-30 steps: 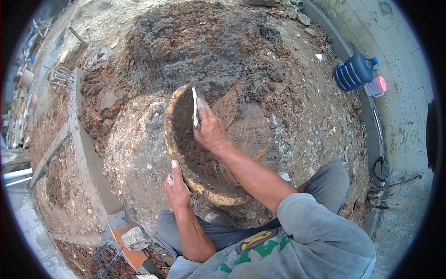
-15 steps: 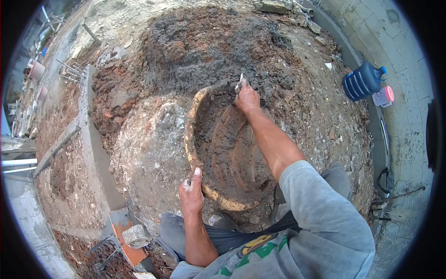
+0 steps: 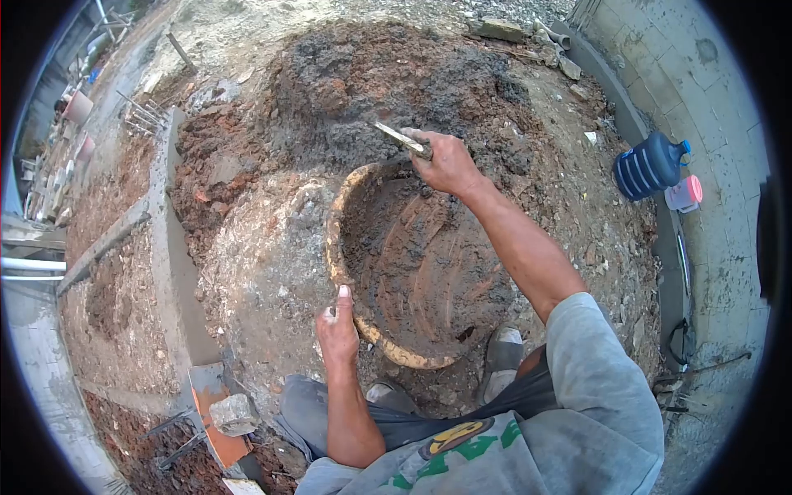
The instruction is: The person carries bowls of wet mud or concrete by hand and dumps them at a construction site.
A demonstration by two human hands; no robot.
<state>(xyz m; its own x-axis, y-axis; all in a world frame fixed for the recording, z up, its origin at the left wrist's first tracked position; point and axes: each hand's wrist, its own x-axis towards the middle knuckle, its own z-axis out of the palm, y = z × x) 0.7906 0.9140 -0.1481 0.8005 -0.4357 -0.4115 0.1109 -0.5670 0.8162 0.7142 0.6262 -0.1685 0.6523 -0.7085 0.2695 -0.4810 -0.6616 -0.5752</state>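
A wide round basin (image 3: pixel 410 360) with a worn, yellowish, mud-stained rim lies on the ground before me. Wet brown mortar-like mud (image 3: pixel 429 264) coats its inside, marked with curved streaks. My left hand (image 3: pixel 338 334) grips the basin's near-left rim, thumb on the edge and fingers curled, partly hidden. Above the basin's far edge, my right hand (image 3: pixel 445 161) is closed around a narrow, mud-smeared hand tool (image 3: pixel 402 139). Its pale end points left; the rest is hidden by the fist, so its exact kind cannot be told.
A mound of dark and reddish wet soil (image 3: pixel 396 82) rises beyond the basin. A low concrete beam (image 3: pixel 177 272) runs along the left. To the right, a blue water jug (image 3: pixel 649 167) and a pink-lidded tub (image 3: pixel 683 194) stand by the block wall (image 3: pixel 726 247). A concrete chunk (image 3: pixel 234 414) lies lower left.
My right hand has lifted from the basin's far edge, and the tool has swung from pointing away to pointing left. My left hand stays on the rim.
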